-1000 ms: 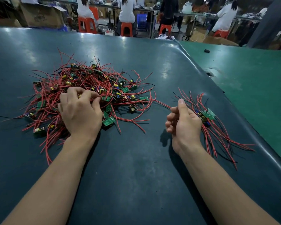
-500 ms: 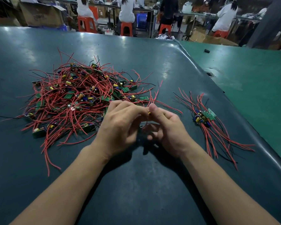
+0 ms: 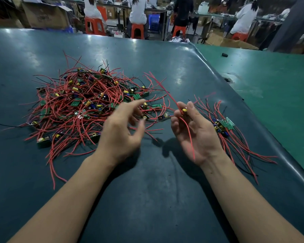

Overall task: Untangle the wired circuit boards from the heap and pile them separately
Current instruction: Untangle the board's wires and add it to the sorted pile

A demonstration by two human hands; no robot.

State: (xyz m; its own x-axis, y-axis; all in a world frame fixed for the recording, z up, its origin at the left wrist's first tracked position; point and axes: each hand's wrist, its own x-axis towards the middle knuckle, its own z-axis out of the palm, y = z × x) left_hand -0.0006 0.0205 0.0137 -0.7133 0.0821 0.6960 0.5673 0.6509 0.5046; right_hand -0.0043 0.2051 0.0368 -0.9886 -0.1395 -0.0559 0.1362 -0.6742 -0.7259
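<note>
A tangled heap of small green circuit boards with red and black wires (image 3: 88,104) lies at the left of the dark table (image 3: 156,199). A smaller separate pile of wired boards (image 3: 225,126) lies at the right. My right hand (image 3: 195,130) is raised, palm up, between the two piles and pinches one wired board (image 3: 184,110) at its fingertips. Its red wires run up past the heap and down across my palm. My left hand (image 3: 123,130) hovers at the heap's near right edge with fingers spread and loosely curled, blurred and holding nothing.
The table's raised edge (image 3: 253,111) runs diagonally at the right, with a green table (image 3: 274,85) beyond it. A small black object (image 3: 224,54) lies on that green surface. People sit on orange stools (image 3: 137,30) at benches behind.
My hands have come apart. My right hand has turned palm up and moved right with the wired board, and my left hand has let go and spread its fingers by the heap.
</note>
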